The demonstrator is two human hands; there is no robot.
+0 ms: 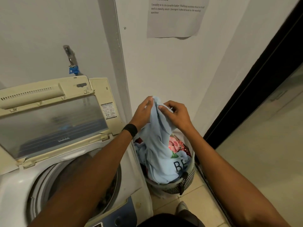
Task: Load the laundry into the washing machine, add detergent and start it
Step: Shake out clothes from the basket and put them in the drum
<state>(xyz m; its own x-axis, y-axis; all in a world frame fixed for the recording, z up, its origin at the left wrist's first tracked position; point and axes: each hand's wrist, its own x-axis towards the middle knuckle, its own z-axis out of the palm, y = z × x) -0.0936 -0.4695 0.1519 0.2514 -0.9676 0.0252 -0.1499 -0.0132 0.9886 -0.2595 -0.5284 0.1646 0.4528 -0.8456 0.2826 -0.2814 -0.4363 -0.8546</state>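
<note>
A light blue shirt (157, 145) with dark letters hangs from both my hands above the laundry basket (188, 181). My left hand (143, 112) pinches its top edge on the left, and my right hand (176, 114) grips the cloth just to the right. The shirt's lower part still lies in the basket on pink and red clothes (175, 145). To the left stands the top-loading washing machine (13, 185) with its lid (54, 122) raised. My left forearm crosses over the drum (108, 199), where some dark clothes show.
A white wall rises right behind the basket, with a printed paper sheet (177, 17) taped on it. A blue tap (73, 69) sits on the wall above the machine. A dark door frame (255, 89) runs along the right. My shoe (182, 207) stands on the tiled floor.
</note>
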